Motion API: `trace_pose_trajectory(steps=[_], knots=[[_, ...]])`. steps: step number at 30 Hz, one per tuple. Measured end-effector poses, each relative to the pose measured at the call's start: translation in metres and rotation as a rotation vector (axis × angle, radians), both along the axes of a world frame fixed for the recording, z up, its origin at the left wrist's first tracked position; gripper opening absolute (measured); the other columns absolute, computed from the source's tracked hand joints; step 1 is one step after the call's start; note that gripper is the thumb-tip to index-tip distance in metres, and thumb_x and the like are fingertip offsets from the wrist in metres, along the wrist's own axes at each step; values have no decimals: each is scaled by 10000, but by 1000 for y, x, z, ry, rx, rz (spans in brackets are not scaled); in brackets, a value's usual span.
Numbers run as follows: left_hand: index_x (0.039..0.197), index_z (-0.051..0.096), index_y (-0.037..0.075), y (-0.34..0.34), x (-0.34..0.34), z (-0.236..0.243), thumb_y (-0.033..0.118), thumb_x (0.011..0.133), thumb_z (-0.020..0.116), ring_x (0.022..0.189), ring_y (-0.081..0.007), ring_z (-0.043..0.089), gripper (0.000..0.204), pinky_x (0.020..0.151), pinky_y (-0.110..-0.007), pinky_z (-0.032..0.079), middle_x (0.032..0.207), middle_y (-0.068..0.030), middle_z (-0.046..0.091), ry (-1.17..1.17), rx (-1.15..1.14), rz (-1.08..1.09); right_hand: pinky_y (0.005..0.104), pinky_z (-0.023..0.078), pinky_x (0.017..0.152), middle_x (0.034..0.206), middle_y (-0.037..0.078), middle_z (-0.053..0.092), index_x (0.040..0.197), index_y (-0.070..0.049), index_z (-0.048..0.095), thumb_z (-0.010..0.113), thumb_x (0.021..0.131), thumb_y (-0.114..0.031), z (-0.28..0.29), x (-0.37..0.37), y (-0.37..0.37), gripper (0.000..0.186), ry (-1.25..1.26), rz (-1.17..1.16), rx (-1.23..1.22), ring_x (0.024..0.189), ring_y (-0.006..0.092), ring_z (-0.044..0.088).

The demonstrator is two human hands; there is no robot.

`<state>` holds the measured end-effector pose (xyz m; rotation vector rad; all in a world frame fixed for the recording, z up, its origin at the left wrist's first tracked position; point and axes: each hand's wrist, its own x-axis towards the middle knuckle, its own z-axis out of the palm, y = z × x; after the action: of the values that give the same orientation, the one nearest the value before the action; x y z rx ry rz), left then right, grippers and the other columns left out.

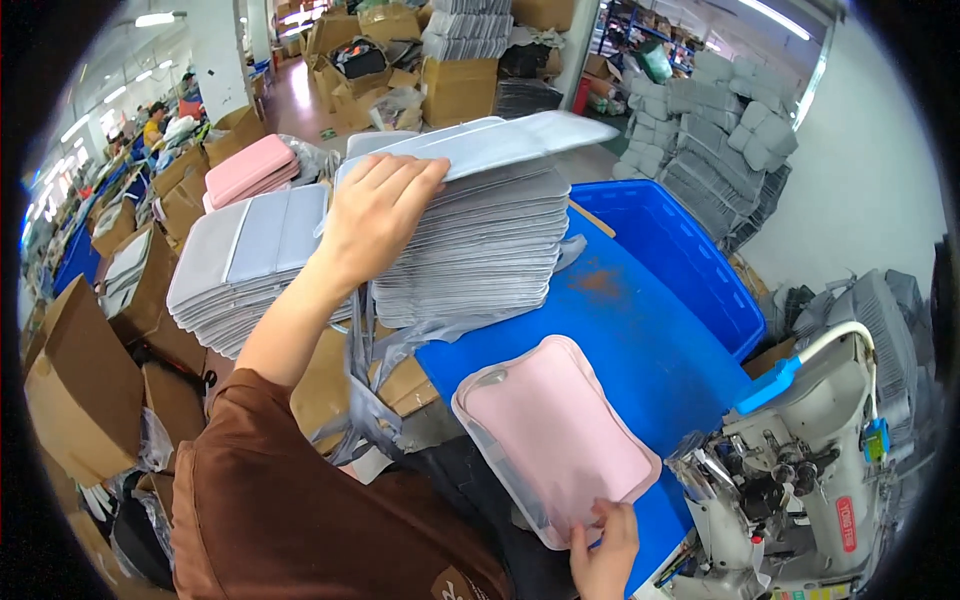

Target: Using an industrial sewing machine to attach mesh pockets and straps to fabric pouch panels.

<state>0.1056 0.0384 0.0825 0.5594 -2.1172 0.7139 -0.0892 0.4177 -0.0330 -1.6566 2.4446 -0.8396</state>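
My left hand (pixel 385 212) reaches across to a tall stack of flat grey padded panels (pixel 480 240) and grips the near edge of the top light-grey panel (pixel 530 142). That panel is tilted, its right end raised off the stack. A pink rounded panel with a clear plastic border (pixel 560 430) lies over the front edge of the blue table (pixel 640 310). At its lower right corner my right hand (pixel 607 555) pinches the edge between thumb and fingers. Strips of grey fabric (pixel 365 390) hang beneath the stack.
A second grey stack (pixel 250 250) stands on the left, with pink panels (pixel 250 172) behind it. A blue plastic bin (pixel 670 240) sits beyond the table. To the right is a sewing machine (pixel 800 480). Cardboard boxes (pixel 90 380) crowd the left side; grey bundles (pixel 710 150) are piled far right.
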Motion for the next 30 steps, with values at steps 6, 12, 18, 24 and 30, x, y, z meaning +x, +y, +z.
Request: trace_pose_trajectory(steps=[6,12,18,24,30], knots=[[1024,658,39,29,-5,12,106,841,614,1009,-266,637,200,904,-397,468,1008,-107,704,156,148,-488,379,469,897,1227,189,553,1380,5,452,734,702,15,-15,-14,-46,735,-162,-114,-354,1097,332,534],[920,653,36,-10,-45,-41,321,910,674,1126,-364,554,286,1029,-504,391,1027,-175,676,65,810,-1309,478,427,1022,1524,190,361,1461,-106,391,810,695,-114,-24,6,-84,873,210,112,-467,1361,373,387],[1108,584,-11,4,-120,-138,223,923,668,1086,-337,600,310,1008,-448,437,1157,-184,638,103,1291,-1764,421,459,979,1427,133,504,1287,-87,558,512,935,-197,-20,23,-70,371,683,275,-413,1210,297,547],[1074,593,-14,110,-46,-181,143,922,666,1018,-297,635,231,938,-398,476,1090,-168,663,-761,1320,-758,376,470,906,1257,128,615,1254,-28,588,541,881,-172,-26,8,-70,403,723,-62,-257,1101,282,596],[911,622,-9,111,-40,-177,68,847,700,863,-388,613,127,769,-436,469,894,-166,636,-682,1196,-588,371,455,888,1178,192,624,1216,3,577,555,853,-204,-61,1,-53,418,704,-74,-34,1059,297,591]])
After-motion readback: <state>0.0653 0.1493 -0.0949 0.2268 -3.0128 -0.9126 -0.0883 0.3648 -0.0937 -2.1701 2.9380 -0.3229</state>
